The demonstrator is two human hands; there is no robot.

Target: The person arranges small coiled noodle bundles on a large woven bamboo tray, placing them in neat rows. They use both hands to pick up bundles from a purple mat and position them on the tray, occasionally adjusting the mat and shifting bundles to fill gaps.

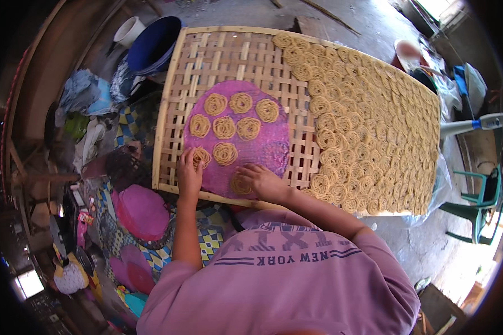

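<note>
Coiled noodle nests (224,127) lie spaced in rough rows on a round pink disc (257,153). The disc rests on the bare left part of a woven bamboo rack (245,54) with a wooden frame. At the disc's lower left edge, my left hand (189,173) has its fingers and thumb against one noodle nest (201,157). My right hand (265,181) reaches over another nest (239,184) near the disc's front edge and partly hides it. Whether either hand grips its nest is not clear. Many more nests (360,130) cover the rack's right part, packed closely and overlapping.
More pink discs (144,213) lie on a patterned cloth (207,232) at lower left. A blue tub (155,46) and a white bucket (129,32) stand beyond the rack's left corner. Green plastic chairs (473,213) and a pale pole-like object (465,125) are to the right.
</note>
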